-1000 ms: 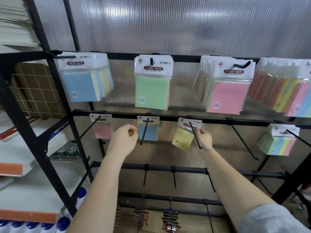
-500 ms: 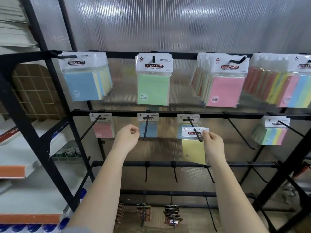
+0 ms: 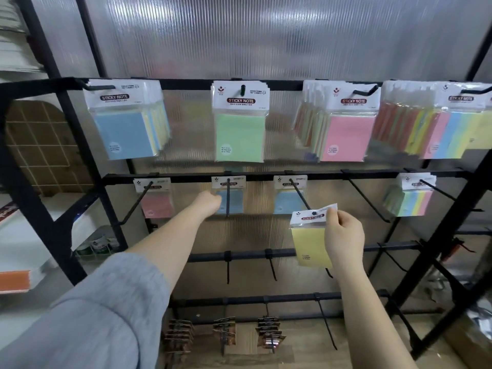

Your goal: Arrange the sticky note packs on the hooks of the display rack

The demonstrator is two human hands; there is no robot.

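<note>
My right hand (image 3: 344, 235) pinches the white header of a yellow sticky note pack (image 3: 310, 243). The pack's hole sits at the tip of the third hook (image 3: 299, 194) in the second row, and a blue pack (image 3: 285, 202) hangs at the back of that hook. My left hand (image 3: 209, 203) is curled just left of the blue pack (image 3: 235, 202) on the second hook; I cannot see whether it touches it. A pink pack (image 3: 157, 205) hangs on the first hook.
The top row carries full stacks: blue (image 3: 125, 129), green (image 3: 239, 129), pink (image 3: 343, 129) and multicolour (image 3: 452, 129). An empty hook (image 3: 367, 198) and a multicolour pack (image 3: 410, 201) are to the right. Lower rails (image 3: 292, 253) have bare hooks; brown packs (image 3: 226, 334) hang at the bottom. White shelves stand left.
My right hand has drawn the yellow pack outward and down along the third hook to its tip, uncovering the blue pack behind. My left hand has moved right, closer to the second hook's blue pack.
</note>
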